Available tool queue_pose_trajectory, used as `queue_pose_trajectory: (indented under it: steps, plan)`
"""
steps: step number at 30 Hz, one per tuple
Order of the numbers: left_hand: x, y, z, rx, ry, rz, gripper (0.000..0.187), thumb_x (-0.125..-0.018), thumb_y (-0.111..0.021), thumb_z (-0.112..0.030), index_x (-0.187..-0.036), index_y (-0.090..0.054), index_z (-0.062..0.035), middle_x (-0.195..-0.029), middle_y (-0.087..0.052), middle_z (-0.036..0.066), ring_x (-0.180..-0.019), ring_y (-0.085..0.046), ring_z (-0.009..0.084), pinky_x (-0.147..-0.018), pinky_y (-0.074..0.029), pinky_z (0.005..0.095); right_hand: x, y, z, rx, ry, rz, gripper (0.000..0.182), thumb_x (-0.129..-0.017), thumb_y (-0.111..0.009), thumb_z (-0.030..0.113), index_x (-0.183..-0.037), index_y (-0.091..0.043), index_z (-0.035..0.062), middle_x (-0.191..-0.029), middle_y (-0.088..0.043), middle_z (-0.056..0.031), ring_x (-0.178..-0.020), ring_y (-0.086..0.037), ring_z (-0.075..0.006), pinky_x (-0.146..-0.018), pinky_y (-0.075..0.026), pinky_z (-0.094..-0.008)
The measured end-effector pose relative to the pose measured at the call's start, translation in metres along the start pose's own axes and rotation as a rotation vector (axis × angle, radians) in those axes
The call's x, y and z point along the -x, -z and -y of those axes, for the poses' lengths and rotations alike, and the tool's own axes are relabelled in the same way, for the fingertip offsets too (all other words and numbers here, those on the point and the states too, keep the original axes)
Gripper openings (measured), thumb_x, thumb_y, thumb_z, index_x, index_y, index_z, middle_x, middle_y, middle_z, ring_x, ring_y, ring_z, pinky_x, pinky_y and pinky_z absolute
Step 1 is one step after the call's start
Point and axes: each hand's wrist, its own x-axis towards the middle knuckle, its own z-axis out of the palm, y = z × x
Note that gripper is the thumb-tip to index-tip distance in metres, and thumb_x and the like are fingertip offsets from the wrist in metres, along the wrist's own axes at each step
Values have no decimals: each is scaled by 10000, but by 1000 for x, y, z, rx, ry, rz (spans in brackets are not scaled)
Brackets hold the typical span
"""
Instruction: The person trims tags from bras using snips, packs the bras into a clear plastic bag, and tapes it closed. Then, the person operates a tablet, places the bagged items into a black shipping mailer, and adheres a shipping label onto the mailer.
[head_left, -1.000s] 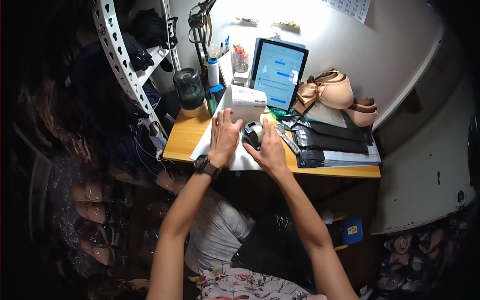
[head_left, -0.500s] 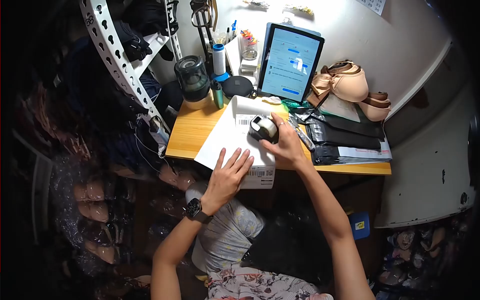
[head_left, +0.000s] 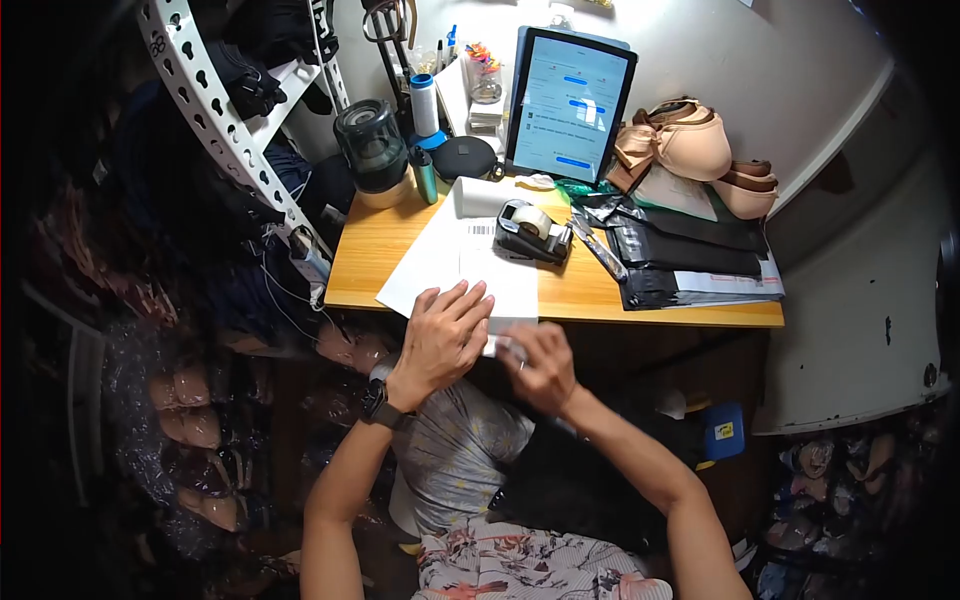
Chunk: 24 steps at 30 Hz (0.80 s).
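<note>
A long white sheet of shipping labels (head_left: 430, 280) lies on the desk, curled at its far end, with a printed barcode visible. My left hand (head_left: 445, 335) rests on its near part at the desk's front edge, fingers stretched out. Beside it, my right hand (head_left: 542, 368) is closed at the sheet's near end, just off the desk edge. A bit of white paper shows by its fingers, slightly smeared by motion. On the sheet's right side stands a black tape dispenser (head_left: 533, 232) with a roll of tape, touched by neither hand.
A tablet (head_left: 570, 105) leans at the back of the wooden desk (head_left: 365, 250). Black plastic mailer bags (head_left: 690, 250) and beige bras (head_left: 695, 145) are at the right. A dark speaker (head_left: 372, 145) and a green bottle (head_left: 424, 175) stand left. A metal shelf (head_left: 225, 120) borders the desk.
My right hand has let go of the tape dispenser and come down to the sheet's near end, closing there. The dispenser now stands alone. My left hand stays on the sheet.
</note>
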Motion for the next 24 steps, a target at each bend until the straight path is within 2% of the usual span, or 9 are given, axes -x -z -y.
queue_pose_trajectory:
  steps: [3,8,10,12,14,18,20,22,24]
  plan:
    - [1,-8,-5,-56,27,56,563,-752,-682,-287,-1232,-500,-57,-1315,-459,130,-1248,-400,280,-1004,-273,429,57,24,66,-237,-60,229,237,-627,-625,84,-863,-638,63,-1046,-576,-99,-942,-558,-243,-782,-410,-401]
    - [2,-20,-19,-293,113,138,771,-687,-739,-371,-1286,-387,-38,-1325,-350,158,-1283,-294,312,-1015,-236,477,72,114,130,-725,-255,454,119,-779,-630,184,-853,-641,91,-1102,-564,-114,-997,-530,-278,-840,-378,-396]
    - [2,-16,-42,-361,106,154,818,-669,-753,-386,-1296,-361,-35,-1320,-327,161,-1284,-273,317,-1017,-226,490,46,157,115,-670,-317,428,181,-811,-613,266,-858,-644,94,-1126,-551,-117,-1020,-518,-279,-862,-363,-399]
    - [9,26,-85,-69,64,-136,851,-621,-793,-368,-1283,-382,-24,-1224,-440,159,-1198,-377,313,-990,-266,476,38,181,88,-604,-414,382,356,-852,-553,435,-871,-651,93,-1174,-519,-133,-1066,-489,-278,-901,-336,-408]
    - [16,57,-118,734,-35,132,795,-674,-773,-340,-1281,-385,-4,-1058,-536,144,-1040,-506,292,-917,-361,438,37,197,67,-592,-553,362,533,-862,-450,575,-904,-653,84,-1224,-473,-158,-1118,-455,-285,-933,-321,-419]
    - [12,62,-163,870,-18,308,650,-740,-732,-230,-1256,-414,5,-861,-575,118,-812,-584,254,-777,-452,369,37,207,47,-676,-745,310,647,-875,-363,629,-1076,-594,60,-1284,-415,-176,-1176,-419,-299,-968,-313,-432]
    - [7,52,-166,911,-4,304,598,-754,-714,-176,-1244,-427,12,-848,-581,103,-793,-583,209,-750,-457,324,38,211,41,-715,-805,274,674,-880,-350,629,-1149,-565,50,-1302,-399,-178,-1191,-411,-302,-978,-310,-436]
    - [-2,44,-168,993,43,280,502,-782,-679,-67,-1220,-452,26,-823,-591,73,-755,-581,119,-696,-467,234,37,218,36,-422,-658,302,730,-864,-412,619,-1278,-422,18,-1341,-361,-175,-1188,-427,-295,-988,-317,-418]
    - [-9,42,-174,997,41,235,465,-779,-666,-49,-1196,-473,20,-830,-596,84,-748,-593,140,-687,-471,244,39,219,37,-276,-589,314,788,-856,-443,614,-1343,-350,2,-1361,-342,-173,-1187,-435,-292,-993,-320,-409]
